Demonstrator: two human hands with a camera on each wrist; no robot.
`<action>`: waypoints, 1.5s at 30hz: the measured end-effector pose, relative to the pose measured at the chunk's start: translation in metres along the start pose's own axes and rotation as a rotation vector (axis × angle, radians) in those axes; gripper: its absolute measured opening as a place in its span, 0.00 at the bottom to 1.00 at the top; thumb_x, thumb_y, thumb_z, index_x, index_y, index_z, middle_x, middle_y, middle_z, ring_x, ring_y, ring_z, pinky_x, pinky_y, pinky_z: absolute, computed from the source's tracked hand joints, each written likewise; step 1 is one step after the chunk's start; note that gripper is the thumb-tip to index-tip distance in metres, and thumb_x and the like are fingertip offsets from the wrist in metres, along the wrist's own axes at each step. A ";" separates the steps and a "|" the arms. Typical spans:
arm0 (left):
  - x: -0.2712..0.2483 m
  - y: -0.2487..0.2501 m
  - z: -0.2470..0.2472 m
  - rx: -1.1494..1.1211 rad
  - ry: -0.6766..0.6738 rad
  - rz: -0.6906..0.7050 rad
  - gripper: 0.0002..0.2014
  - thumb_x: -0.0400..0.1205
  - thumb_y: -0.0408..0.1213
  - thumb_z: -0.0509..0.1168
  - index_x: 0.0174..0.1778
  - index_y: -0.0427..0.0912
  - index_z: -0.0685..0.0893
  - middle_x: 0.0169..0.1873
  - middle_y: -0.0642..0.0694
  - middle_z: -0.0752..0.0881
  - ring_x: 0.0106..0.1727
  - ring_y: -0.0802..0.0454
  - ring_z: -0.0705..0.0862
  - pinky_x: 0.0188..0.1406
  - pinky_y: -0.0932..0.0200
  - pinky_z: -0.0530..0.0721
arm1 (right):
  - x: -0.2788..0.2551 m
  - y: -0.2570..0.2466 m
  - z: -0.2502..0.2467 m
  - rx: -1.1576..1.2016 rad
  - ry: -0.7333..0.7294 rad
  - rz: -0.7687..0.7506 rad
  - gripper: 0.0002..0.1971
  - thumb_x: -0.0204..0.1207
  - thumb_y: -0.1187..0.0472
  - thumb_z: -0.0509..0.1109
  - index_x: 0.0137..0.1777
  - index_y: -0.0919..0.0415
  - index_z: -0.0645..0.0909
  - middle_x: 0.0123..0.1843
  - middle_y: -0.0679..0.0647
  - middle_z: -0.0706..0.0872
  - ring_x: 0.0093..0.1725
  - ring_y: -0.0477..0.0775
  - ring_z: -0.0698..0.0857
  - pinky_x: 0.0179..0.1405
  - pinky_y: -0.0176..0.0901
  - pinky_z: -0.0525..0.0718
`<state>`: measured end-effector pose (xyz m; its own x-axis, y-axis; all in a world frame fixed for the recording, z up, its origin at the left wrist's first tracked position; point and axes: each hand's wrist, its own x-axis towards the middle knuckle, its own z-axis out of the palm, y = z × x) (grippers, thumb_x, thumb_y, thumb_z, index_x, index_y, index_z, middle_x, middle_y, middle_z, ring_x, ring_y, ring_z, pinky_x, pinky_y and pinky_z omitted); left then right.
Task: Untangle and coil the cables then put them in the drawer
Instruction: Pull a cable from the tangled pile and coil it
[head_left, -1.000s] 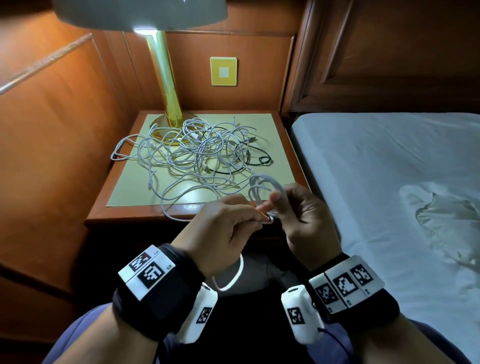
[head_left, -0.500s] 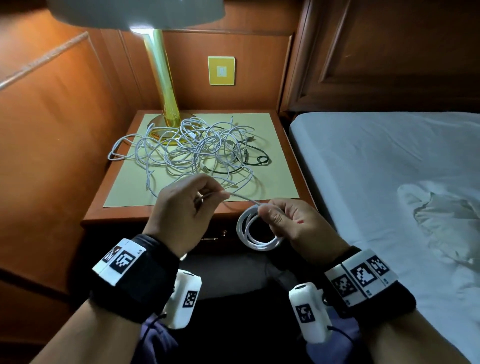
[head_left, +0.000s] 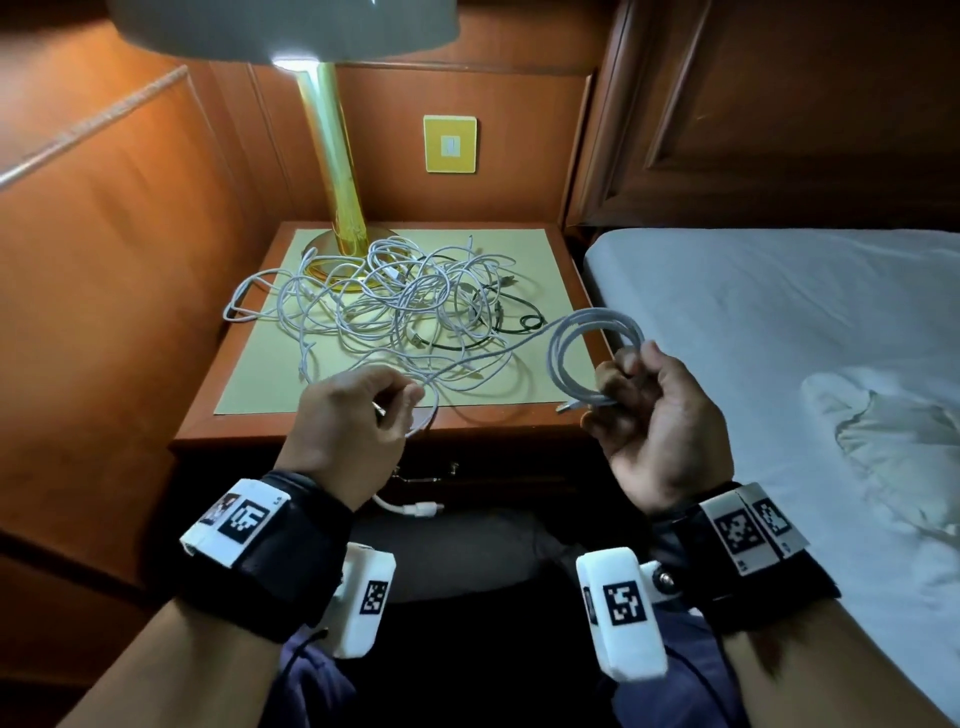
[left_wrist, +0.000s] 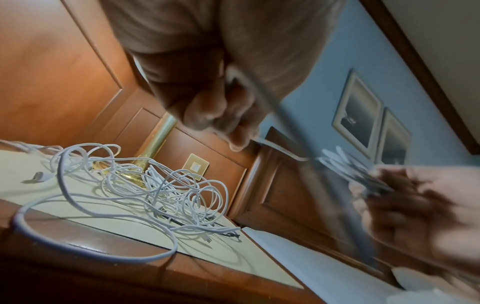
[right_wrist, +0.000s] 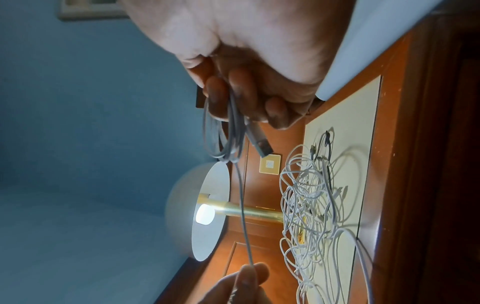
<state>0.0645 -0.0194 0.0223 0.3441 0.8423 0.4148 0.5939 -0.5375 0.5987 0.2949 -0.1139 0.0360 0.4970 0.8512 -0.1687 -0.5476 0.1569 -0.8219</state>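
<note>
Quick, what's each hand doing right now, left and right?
Left hand: fingers pinch the loose run of the white cable.
Right hand: fingers curled round the coiled loops of that same cable.

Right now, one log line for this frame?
stage: coiling | right hand: holds coil | left hand: pinches cable tail | tangle: on nightstand | drawer: shut
</note>
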 end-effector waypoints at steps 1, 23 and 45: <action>-0.002 0.000 0.003 0.031 -0.017 0.014 0.06 0.81 0.38 0.73 0.38 0.43 0.90 0.28 0.54 0.87 0.29 0.55 0.85 0.33 0.71 0.78 | 0.001 0.002 0.004 0.002 -0.012 0.000 0.16 0.86 0.52 0.58 0.36 0.53 0.73 0.27 0.48 0.71 0.23 0.47 0.64 0.30 0.44 0.62; 0.007 -0.012 -0.018 -0.035 -0.044 0.421 0.12 0.83 0.24 0.60 0.54 0.36 0.89 0.46 0.43 0.82 0.46 0.49 0.82 0.49 0.62 0.81 | 0.018 0.044 0.043 -1.144 -0.592 -0.239 0.13 0.82 0.40 0.56 0.38 0.40 0.74 0.30 0.41 0.80 0.31 0.43 0.77 0.38 0.55 0.77; 0.008 -0.013 -0.006 -0.732 -0.040 -0.243 0.09 0.87 0.27 0.63 0.43 0.43 0.80 0.27 0.48 0.84 0.29 0.52 0.84 0.35 0.54 0.87 | 0.010 0.049 0.054 -0.665 -0.679 -0.052 0.17 0.83 0.50 0.57 0.36 0.59 0.67 0.26 0.48 0.69 0.26 0.43 0.66 0.29 0.30 0.68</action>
<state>0.0555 -0.0053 0.0217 0.3002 0.9334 0.1967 0.0287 -0.2149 0.9762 0.2369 -0.0710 0.0233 -0.1023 0.9931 0.0573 0.0636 0.0640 -0.9959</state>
